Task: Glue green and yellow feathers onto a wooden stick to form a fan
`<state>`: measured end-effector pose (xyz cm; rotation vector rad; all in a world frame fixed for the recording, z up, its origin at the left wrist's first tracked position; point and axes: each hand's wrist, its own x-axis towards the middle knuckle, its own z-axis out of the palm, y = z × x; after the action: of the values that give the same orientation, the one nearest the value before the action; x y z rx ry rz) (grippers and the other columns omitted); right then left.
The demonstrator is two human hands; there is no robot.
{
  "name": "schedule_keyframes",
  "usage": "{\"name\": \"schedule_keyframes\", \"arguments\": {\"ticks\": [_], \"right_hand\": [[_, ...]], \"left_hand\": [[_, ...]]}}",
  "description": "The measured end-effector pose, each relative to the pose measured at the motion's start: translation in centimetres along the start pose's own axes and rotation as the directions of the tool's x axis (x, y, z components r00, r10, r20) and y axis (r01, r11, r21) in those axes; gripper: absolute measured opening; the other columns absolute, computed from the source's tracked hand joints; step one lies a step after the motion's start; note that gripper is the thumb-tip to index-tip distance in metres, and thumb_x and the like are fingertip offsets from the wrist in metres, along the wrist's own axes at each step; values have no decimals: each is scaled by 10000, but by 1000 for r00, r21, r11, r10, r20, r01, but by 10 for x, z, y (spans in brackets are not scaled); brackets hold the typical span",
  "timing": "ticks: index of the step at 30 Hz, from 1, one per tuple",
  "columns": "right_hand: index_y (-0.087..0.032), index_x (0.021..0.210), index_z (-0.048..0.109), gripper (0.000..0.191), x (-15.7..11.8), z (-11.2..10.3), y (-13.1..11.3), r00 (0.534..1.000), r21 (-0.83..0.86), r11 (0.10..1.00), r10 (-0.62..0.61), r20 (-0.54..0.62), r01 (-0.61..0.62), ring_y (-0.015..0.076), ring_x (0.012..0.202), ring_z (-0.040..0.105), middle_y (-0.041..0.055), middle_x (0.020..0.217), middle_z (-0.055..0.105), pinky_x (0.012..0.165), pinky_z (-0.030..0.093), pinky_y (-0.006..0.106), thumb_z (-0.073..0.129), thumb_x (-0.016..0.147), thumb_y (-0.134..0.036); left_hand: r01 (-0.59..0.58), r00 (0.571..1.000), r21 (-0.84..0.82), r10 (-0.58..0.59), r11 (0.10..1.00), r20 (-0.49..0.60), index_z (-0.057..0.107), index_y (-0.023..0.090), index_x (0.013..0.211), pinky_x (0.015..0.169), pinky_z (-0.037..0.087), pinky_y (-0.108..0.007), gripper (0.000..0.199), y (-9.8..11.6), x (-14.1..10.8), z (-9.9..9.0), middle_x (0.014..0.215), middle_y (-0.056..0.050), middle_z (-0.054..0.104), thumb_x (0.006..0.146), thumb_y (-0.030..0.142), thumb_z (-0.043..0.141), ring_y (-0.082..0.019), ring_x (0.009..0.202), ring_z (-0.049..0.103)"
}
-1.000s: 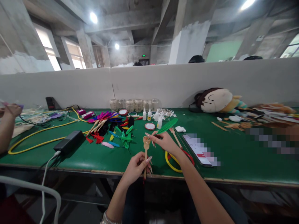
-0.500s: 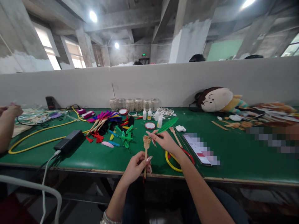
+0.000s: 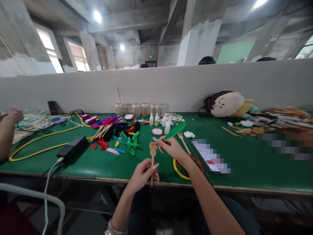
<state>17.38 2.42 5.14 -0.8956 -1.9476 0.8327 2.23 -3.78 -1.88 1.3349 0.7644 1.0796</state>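
Near the table's front edge my left hand (image 3: 144,174) pinches the handle of a small wooden stick (image 3: 153,150) with a wide, glossy brown head, held upright. A bit of red hangs at its lower end. My right hand (image 3: 172,148) is closed on a green feather (image 3: 176,130) that points up and to the right, and its fingertips are beside the stick's head. Whether they touch the head I cannot tell. Beyond my hands stand several small white squeeze bottles (image 3: 163,120) and a round red-rimmed lid (image 3: 156,131).
More green feathers (image 3: 133,143) and a bundle of purple-feathered sticks (image 3: 106,127) lie left. Glass jars (image 3: 135,109) line the partition. A phone (image 3: 207,156), yellow and red rings (image 3: 182,173) and a plush doll (image 3: 227,104) are right. A black power adapter (image 3: 72,149) and another person's hand (image 3: 14,116) are left.
Hardly anything differs. Both hands keep their hold on the stick and the green feather, with only a very slight shift.
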Motion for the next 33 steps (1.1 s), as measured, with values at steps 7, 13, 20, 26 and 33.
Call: {"name": "schedule_keyframes", "arguments": {"ticks": [7, 13, 20, 26, 33], "right_hand": [[-162, 458, 463, 447, 1, 0, 2, 1000, 7, 1000, 18, 4, -18, 102, 517, 478, -16, 488, 478, 607, 393, 231, 496, 799, -448], [-160, 477, 480, 445, 1, 0, 1, 999, -15, 999, 41, 2, -41, 102, 495, 469, -14, 484, 474, 579, 391, 237, 484, 799, -466], [-164, 472, 475, 451, 1, 1, 0, 1000, -23, 999, 24, -5, -24, 107, 505, 481, -7, 502, 485, 576, 405, 239, 485, 789, -485], [-163, 490, 487, 426, 0, 0, -1, 999, -28, 999, 32, 3, -32, 108, 507, 485, -8, 503, 493, 571, 401, 236, 492, 792, -463], [-162, 472, 465, 441, 1, 1, 3, 1000, -18, 999, 30, 0, -30, 103, 512, 470, -9, 503, 481, 572, 388, 236, 489, 792, -465]], "left_hand": [[1, 1000, -16, -1, 1000, -3, 470, 152, 753, 523, 449, -225, 321, -2, 1, 0, 570, 36, 518, 745, 463, 547, -84, 500, 511], [1, 1000, 5, -1, 1000, -12, 475, 148, 757, 524, 444, -221, 327, -1, 1, 0, 577, 28, 520, 747, 467, 543, -81, 499, 507], [0, 1000, 3, 0, 1000, -2, 478, 146, 769, 524, 447, -220, 320, -2, 1, -1, 588, 28, 522, 750, 459, 544, -81, 504, 508], [-3, 1000, 5, 3, 1000, -2, 482, 141, 770, 525, 442, -218, 307, -2, 0, -1, 599, 21, 526, 755, 441, 548, -83, 511, 512], [-1, 1000, 10, 1, 1000, -3, 482, 144, 770, 532, 445, -218, 288, -2, 1, -1, 601, 23, 539, 762, 424, 545, -82, 510, 519]]}}
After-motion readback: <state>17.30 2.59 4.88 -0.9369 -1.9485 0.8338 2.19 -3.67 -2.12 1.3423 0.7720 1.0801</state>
